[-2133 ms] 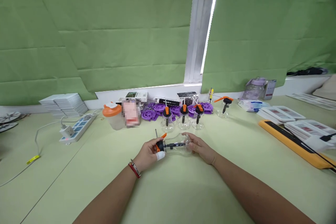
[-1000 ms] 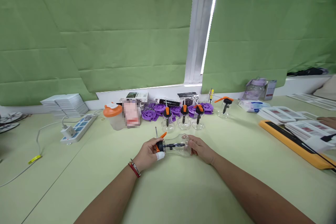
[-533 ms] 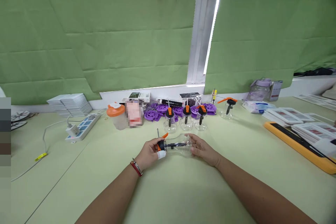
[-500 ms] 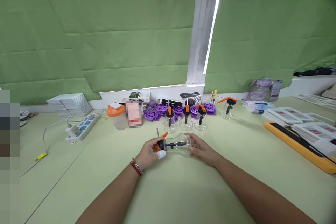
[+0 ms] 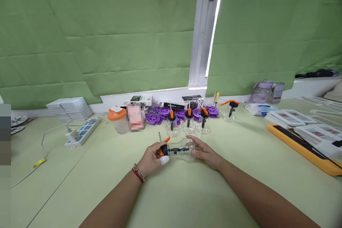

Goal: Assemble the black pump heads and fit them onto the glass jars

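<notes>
— What's the surface I'm working over?

— A pale green table. Along its back edge I see a white power strip, a stack of white cards, an orange-lidded cup and purple reels.

— And in front of those?

— Three clear bottles with orange-and-black tops stand in a row. At my right lies a long orange bar beside white trays.

Bottle on its side at frame centre, on worktop, between left hand and right hand. Row of three bottles just behind. Power strip left of centre. Flat packs at right edge.
</notes>
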A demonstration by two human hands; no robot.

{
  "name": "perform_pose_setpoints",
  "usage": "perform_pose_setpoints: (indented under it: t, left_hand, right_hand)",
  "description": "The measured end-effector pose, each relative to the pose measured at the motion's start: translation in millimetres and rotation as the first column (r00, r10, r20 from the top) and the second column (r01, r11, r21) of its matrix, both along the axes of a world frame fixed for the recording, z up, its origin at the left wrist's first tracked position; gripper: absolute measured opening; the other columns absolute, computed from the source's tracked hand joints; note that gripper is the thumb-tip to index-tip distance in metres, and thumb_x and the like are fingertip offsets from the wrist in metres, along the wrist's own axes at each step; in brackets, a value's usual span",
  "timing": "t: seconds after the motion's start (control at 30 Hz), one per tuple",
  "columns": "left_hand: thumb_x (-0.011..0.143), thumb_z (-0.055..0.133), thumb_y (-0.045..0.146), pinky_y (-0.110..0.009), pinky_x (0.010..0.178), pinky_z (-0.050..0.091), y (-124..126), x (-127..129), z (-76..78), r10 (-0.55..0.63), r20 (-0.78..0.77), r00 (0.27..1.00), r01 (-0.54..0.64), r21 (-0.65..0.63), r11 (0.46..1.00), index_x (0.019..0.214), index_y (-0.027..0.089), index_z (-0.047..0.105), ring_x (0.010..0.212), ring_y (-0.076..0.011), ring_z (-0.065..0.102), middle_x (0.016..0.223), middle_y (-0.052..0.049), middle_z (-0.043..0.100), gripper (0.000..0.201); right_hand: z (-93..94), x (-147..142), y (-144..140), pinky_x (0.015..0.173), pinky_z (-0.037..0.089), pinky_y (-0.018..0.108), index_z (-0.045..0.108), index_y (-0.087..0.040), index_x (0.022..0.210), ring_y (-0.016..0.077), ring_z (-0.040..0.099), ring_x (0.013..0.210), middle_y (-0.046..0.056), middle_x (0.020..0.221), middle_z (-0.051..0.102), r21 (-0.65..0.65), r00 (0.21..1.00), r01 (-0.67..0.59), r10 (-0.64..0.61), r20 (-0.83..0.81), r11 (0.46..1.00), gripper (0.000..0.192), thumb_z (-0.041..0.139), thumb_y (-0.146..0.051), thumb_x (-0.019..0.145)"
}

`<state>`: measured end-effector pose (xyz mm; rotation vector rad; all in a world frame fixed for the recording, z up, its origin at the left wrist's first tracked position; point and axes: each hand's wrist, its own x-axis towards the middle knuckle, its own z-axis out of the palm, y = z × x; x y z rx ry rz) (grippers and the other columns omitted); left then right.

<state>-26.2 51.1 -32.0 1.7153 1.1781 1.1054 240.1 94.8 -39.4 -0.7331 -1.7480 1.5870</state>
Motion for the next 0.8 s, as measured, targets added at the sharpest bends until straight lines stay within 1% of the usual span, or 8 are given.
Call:
perform_pose_setpoints:
  t: [0.13, 0.23, 0.33, 0.43, 0.5, 0.6, 0.73, 0.8]
  left_hand:
    - [0.07, 0.067, 0.025, -0.025, 0.064, 0.047, -5, -1, 7.8, 0.002, -0.144, 0.99, 0.021, 0.154, 0.988, 0.114, 0.017, 0.059, 0.072, -0.0117, 0.051, 0.089, -0.004, 0.05, 0.046]
    - [0.073, 0.064, 0.024, -0.024, 0.06, 0.047, -10, 1, 12.4, 0.022, -0.23, 0.973, 0.05, 0.301, 0.952, 0.116, 0.019, 0.057, 0.071, -0.0124, 0.051, 0.086, -0.003, 0.049, 0.044]
    - [0.077, 0.061, 0.024, -0.026, 0.062, 0.048, -16, 7, 13.3, 0.044, -0.284, 0.958, 0.075, 0.393, 0.916, 0.124, 0.023, 0.052, 0.073, -0.0136, 0.052, 0.09, -0.005, 0.049, 0.048]
    - [0.082, 0.055, 0.022, -0.032, 0.072, 0.052, -19, 18, 8.2, -0.003, -0.25, 0.968, 0.108, 0.405, 0.908, 0.141, 0.03, 0.03, 0.089, -0.0183, 0.056, 0.111, -0.009, 0.049, 0.065]
    - [0.083, 0.054, 0.02, -0.036, 0.078, 0.053, -19, 25, 3.0, -0.039, -0.202, 0.979, 0.123, 0.419, 0.9, 0.145, 0.034, 0.015, 0.102, -0.0218, 0.053, 0.125, -0.011, 0.043, 0.074]
    - [0.082, 0.054, 0.017, -0.041, 0.085, 0.051, -17, 28, -3.4, -0.02, -0.173, 0.985, 0.094, 0.43, 0.898, 0.145, 0.033, 0.01, 0.11, -0.0241, 0.05, 0.135, -0.013, 0.033, 0.078]
    - [0.083, 0.053, 0.02, -0.043, 0.089, 0.048, -10, 17, -5.5, 0.103, -0.21, 0.972, -0.023, 0.352, 0.936, 0.144, 0.029, 0.01, 0.113, -0.0239, 0.049, 0.135, -0.015, 0.033, 0.074]
    - [0.083, 0.053, 0.023, -0.042, 0.087, 0.049, -7, 11, -4.4, 0.161, -0.24, 0.957, -0.084, 0.302, 0.949, 0.143, 0.028, 0.01, 0.115, -0.0253, 0.047, 0.136, -0.015, 0.033, 0.074]
  right_hand:
    - [1.6, 1, -6, 0.085, 0.046, 0.037, 0.023, -0.029, 0.144, 0.0239, 0.047, 0.114, 0.011, 0.137, 0.041, 0.237, 0.995, 0.061, -0.078, 0.065, 0.97, 0.072, 0.058, -0.038, 0.082]
    - [2.2, -1, -9, 0.085, 0.047, 0.037, 0.026, -0.033, 0.143, 0.027, 0.042, 0.121, 0.009, 0.149, 0.024, 0.51, 0.965, 0.1, -0.207, 0.158, 0.854, 0.08, 0.065, -0.033, 0.074]
    - [-0.1, -7, -10, 0.099, 0.038, 0.045, 0.035, -0.033, 0.14, 0.0304, 0.038, 0.126, 0.008, 0.145, 0.032, 0.679, 0.918, 0.054, -0.303, 0.254, 0.732, 0.085, 0.073, -0.033, 0.064]
    - [-3.6, -12, -8, 0.103, 0.036, 0.047, 0.039, -0.031, 0.137, 0.0305, 0.04, 0.124, 0.009, 0.138, 0.04, 0.715, 0.883, 0.09, -0.387, 0.264, 0.693, 0.085, 0.075, -0.033, 0.06]
    - [-3.4, -12, -7, 0.101, 0.038, 0.046, 0.041, -0.029, 0.133, 0.0294, 0.042, 0.122, 0.01, 0.135, 0.041, 0.722, 0.884, 0.155, -0.421, 0.204, 0.675, 0.077, 0.072, -0.029, 0.063]
    - [2.4, -4, -1, 0.097, 0.042, 0.045, 0.042, -0.026, 0.129, 0.0298, 0.04, 0.122, 0.012, 0.132, 0.04, 0.741, 0.861, 0.304, -0.506, 0.055, 0.598, 0.069, 0.069, -0.029, 0.067]
    - [8.9, 26, 22, 0.091, 0.045, 0.044, 0.04, -0.023, 0.128, 0.0306, 0.04, 0.119, 0.014, 0.128, 0.04, 0.707, 0.654, 0.588, -0.745, -0.129, 0.393, 0.07, 0.07, -0.039, 0.067]
    - [6.3, 48, 38, 0.085, 0.047, 0.042, 0.041, -0.022, 0.128, 0.0286, 0.047, 0.109, 0.013, 0.122, 0.045, 0.648, 0.568, 0.668, -0.813, -0.126, 0.366, 0.071, 0.069, -0.043, 0.067]
